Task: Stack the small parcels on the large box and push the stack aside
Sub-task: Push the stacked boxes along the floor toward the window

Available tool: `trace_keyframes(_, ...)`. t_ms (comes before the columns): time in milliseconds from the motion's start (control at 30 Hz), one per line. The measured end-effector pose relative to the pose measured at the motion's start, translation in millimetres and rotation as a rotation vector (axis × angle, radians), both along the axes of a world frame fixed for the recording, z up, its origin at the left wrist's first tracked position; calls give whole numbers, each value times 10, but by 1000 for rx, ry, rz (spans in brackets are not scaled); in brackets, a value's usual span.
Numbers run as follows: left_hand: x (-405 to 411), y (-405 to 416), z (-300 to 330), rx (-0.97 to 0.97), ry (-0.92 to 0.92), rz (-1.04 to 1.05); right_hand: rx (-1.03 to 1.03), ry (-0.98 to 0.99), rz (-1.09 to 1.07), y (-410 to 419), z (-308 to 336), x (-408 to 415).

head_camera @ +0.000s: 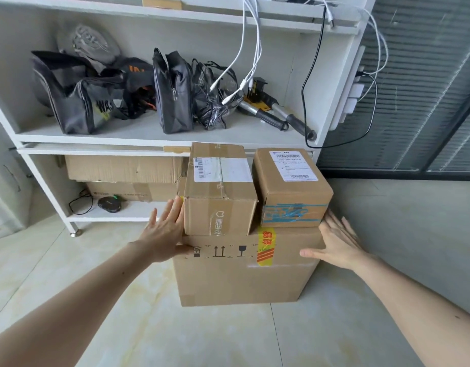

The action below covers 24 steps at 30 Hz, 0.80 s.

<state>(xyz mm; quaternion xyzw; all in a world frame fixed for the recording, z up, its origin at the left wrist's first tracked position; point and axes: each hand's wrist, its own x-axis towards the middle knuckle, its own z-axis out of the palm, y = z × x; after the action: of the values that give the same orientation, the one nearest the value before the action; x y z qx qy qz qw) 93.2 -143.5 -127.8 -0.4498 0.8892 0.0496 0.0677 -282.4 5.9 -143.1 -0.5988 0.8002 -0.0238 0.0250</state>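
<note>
A large cardboard box (241, 276) with arrow marks and yellow-red tape stands on the tiled floor. Two small parcels sit side by side on its top: a taller one with a white label (219, 192) on the left, and one with blue tape (292, 189) on the right. My left hand (166, 234) lies flat against the large box's upper left corner, its fingers beside the left parcel. My right hand (337, 245) is spread flat against the box's upper right corner, below the blue-taped parcel. Neither hand grips anything.
A white shelf unit (154, 140) stands right behind the stack, holding black bags (83, 96), tools, hanging cables (244, 62), and cardboard boxes (122, 168) lower down. A dark glass wall (419, 102) is at the right. Pale floor tiles (69, 260) spread left and in front.
</note>
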Motion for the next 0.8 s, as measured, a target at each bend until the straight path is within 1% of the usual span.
trace_keyframes(167,3,-26,-144,73,206,-12,-70,-71,-5,39,-81,-21)
trace_keyframes(333,12,-124,-227,88,322,-77,-101,-86,-28,82,-119,-66)
trace_keyframes(467,-92,-104,-236,143,438,-140,-128,-87,-52,197,-152,-140)
trace_keyframes(633,-487,95,-286,256,489,-179,-163,-59,-127,614,-168,-436)
trace_keyframes(733,-867,241,-287,183,481,-253,-167,-44,-207,937,-163,-672)
trace_keyframes(800,-1147,338,-259,164,447,-261,-167,-30,-272,1133,-146,-814)
